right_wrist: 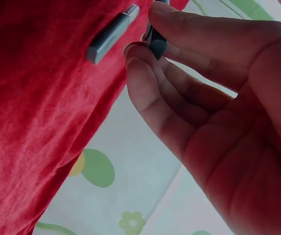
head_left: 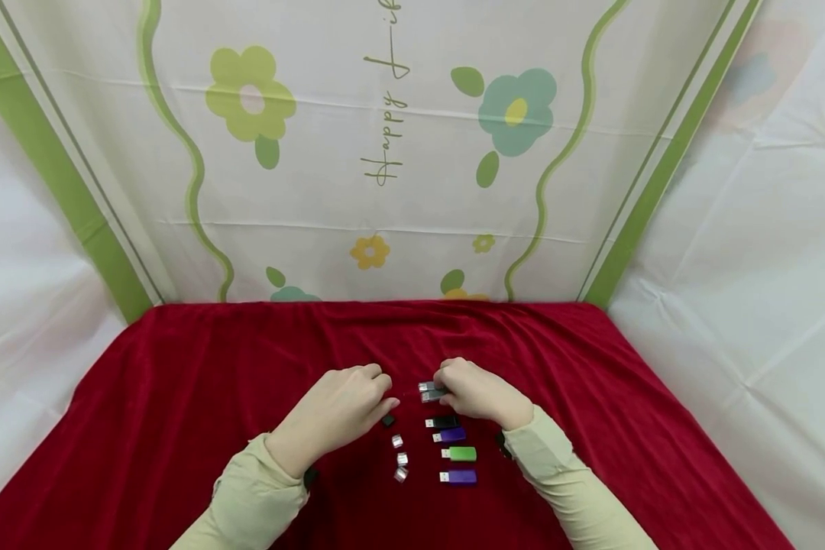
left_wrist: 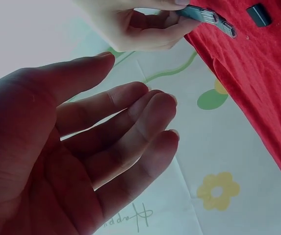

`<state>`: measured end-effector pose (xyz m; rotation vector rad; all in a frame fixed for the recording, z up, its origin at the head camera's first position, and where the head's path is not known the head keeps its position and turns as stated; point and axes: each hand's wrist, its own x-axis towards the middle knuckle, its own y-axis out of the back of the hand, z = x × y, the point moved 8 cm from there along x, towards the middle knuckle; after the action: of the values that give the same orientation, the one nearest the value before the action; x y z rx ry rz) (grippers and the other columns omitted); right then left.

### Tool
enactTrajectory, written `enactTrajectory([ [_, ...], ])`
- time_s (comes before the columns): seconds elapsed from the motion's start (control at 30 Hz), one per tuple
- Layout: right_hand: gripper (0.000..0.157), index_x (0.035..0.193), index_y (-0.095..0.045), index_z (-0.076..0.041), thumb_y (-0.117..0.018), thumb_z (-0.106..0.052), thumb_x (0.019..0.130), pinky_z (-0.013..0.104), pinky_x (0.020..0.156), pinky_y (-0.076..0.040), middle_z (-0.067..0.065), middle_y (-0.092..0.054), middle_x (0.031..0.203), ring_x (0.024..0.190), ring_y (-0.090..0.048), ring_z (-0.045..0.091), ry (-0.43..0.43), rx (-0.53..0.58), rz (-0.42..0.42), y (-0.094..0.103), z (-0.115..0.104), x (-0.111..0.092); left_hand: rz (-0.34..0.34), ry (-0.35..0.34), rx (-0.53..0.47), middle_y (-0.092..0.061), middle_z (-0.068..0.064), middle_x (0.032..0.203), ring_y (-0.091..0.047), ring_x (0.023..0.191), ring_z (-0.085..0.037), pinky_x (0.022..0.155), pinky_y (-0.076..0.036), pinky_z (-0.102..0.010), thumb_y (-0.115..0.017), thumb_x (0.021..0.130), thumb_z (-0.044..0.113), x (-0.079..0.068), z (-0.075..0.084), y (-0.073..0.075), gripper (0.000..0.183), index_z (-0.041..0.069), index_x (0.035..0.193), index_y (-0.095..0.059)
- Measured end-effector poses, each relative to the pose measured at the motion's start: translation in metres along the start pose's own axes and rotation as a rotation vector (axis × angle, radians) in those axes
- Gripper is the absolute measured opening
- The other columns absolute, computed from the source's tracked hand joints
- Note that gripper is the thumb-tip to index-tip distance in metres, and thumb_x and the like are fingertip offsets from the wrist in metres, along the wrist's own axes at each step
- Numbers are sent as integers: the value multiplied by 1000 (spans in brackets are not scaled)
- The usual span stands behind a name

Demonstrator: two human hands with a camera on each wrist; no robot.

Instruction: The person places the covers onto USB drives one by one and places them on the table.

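My right hand [head_left: 484, 391] pinches a grey USB stick [right_wrist: 158, 45] between thumb and fingertips, its metal plug end pointing left in the head view. A second grey USB stick [right_wrist: 112, 36] lies on the red cloth close beside it. My left hand [head_left: 347, 401] holds nothing; its fingers [left_wrist: 130, 132] are loosely bent, with the thumb apart from them. Below that hand in the head view, a small black cap [head_left: 388, 420] lies on the cloth, partly covered by the hand. The same cap [left_wrist: 259, 15] shows whole in the left wrist view.
Three clear caps [head_left: 402, 459] lie in a column nearer the person. To their right lie a black USB stick [head_left: 444, 422], a purple one [head_left: 450, 435], a green one [head_left: 461, 454] and another purple one [head_left: 461, 477]. Red cloth [head_left: 247, 359] covers the table; a flowered curtain [head_left: 426, 198] hangs behind.
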<state>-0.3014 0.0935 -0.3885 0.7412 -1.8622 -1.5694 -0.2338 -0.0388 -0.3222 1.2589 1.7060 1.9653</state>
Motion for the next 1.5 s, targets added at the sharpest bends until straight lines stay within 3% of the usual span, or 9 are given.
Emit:
enactTrajectory([
  [0.43,20,71,-64,-10,-81,-4,79,23,59,-43,-3,-50,69,66,-51,13,21,-49,7,-8,-2,3,-51,13,-21,-44,5,64,-42,52,-8,46,-39,-20,-77,86,22,-1,1,-3,26,13,70,-59],
  [0.77,19,71,-64,-8,-78,4,74,27,62,-46,-2,-52,70,69,-55,17,20,-74,44,-6,-1,1,-68,11,-33,-39,6,62,-36,50,-7,45,-34,-19,-77,86,22,-1,3,-6,32,15,65,-54],
  [1.03,26,65,-58,-12,-78,5,70,32,67,-47,-4,-50,67,71,-55,21,30,-124,69,-4,-3,-1,-69,9,-31,-39,6,62,-37,50,-7,46,-35,-19,-77,86,22,-1,4,-7,32,15,65,-53],
  [1.23,29,63,-56,-16,-80,0,70,28,56,-45,-6,-49,67,64,-54,16,-8,-146,77,-1,-3,-2,-71,13,-31,-40,6,62,-38,51,-7,46,-35,-18,-77,86,22,-2,5,-7,32,15,65,-54],
  [1.5,22,68,-63,-14,-83,-6,73,27,56,-46,-6,-57,70,61,-52,10,-55,-97,-4,4,-11,-6,-77,15,-24,-43,5,63,-42,52,-8,46,-37,-20,-77,86,23,-2,5,-6,30,14,67,-56],
])
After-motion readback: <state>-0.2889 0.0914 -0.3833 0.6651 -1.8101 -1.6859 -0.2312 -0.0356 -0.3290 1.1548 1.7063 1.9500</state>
